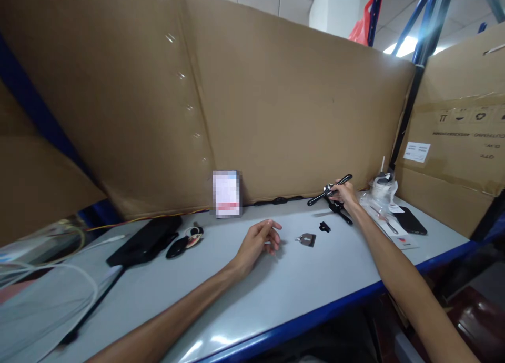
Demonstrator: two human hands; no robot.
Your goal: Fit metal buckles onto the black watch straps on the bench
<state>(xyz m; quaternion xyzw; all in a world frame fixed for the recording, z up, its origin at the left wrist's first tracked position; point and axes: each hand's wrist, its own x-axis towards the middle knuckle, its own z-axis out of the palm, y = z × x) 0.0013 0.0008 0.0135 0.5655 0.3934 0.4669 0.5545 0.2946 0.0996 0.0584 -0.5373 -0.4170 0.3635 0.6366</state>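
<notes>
My right hand [345, 194] is closed around a black T-shaped tool [330, 190] with a long crossbar, held just above the grey table [221, 294] near the cardboard wall. My left hand [258, 242] rests in the middle of the table with its fingers loosely curled, pinching something too small to make out. A small metal plate [306, 239] and a small black part [324, 227] lie between the two hands.
A black pouch [145, 240] and a key fob [185, 242] lie at left, with white cables [47, 279] further left. A phone [410, 220], a plastic bag [382, 190] and papers sit at right. Tall cardboard [276, 105] walls the back; the blue table edge [315, 321] is near me.
</notes>
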